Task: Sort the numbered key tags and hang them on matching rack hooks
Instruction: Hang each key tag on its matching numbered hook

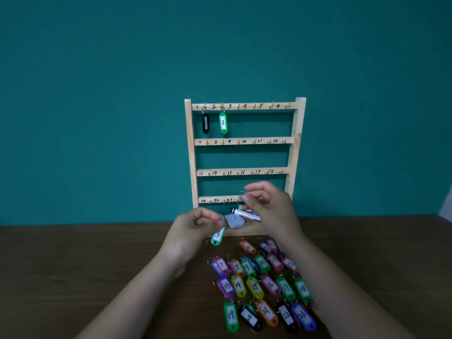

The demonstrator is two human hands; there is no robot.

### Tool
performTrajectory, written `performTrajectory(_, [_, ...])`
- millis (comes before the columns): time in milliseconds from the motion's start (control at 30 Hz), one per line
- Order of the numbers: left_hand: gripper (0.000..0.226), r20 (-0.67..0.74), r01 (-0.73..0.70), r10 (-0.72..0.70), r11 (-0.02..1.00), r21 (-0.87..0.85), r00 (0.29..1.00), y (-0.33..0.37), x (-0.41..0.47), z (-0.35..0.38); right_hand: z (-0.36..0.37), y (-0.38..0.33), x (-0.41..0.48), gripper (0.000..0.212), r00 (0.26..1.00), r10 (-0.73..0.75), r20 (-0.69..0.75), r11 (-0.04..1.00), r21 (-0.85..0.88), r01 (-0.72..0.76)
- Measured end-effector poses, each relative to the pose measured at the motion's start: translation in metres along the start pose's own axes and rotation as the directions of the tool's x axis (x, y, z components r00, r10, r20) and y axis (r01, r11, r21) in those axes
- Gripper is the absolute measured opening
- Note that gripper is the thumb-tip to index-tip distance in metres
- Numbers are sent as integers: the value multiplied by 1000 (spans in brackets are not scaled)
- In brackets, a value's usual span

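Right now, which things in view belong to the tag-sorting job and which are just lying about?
Job: wooden rack; black tag and green tag 2 already hung; green tag 3 held by the left hand; numbered tags on the table.
Lying about: marker pen; grey lump at the rack's foot.

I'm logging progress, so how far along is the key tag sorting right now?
Done: a black tag hangs on hook 1 and tag 2 on hook 2 of the rack. In hand: the left hand holds tag 3; the right hand is raised beside it, its grip unclear. Left: the other hooks in view are bare, and the other tags lie in rows on the table.
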State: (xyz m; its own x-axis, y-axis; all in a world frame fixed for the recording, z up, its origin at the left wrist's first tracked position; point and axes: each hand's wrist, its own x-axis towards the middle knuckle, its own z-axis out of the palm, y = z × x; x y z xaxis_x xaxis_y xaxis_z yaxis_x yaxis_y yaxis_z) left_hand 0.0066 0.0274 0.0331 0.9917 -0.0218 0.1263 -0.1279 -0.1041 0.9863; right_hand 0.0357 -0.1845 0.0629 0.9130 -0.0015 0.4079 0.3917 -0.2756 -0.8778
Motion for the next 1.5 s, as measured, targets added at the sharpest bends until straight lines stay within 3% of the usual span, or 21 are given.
performTrajectory(200, [11,1,-61,61,997,54,998,20,10,-3,-6,-52,61,15,985,-168,-29,986,3,168])
performTrajectory(500, [13,14,-117,116,988,97,993,44,22,-4,-15,-115,127,10,929,-292,-226,956,-95,278])
performTrajectory(933, [11,34,-151,147,970,189,989,56,21,-7,-7,-120,147,9,918,-275,-287,951,-222,216])
performTrajectory(1100, [10,22,-180,180,956,231,983,66,29,-11,-5,-113,144,14,940,-253,-229,943,-273,188])
performTrajectory(1200, [9,6,-225,232,937,269,973,85,36,-10,-8,-109,136,5,944,-245,-219,947,-264,184])
performTrajectory(1367, [9,-73,-344,381,890,299,922,138,70,-2,-15,-95,111,19,950,-240,-199,941,-290,177])
performTrajectory(1500, [8,-150,-420,484,848,325,862,178,97,11,-15,-73,87,16,954,-230,-193,943,-285,169])
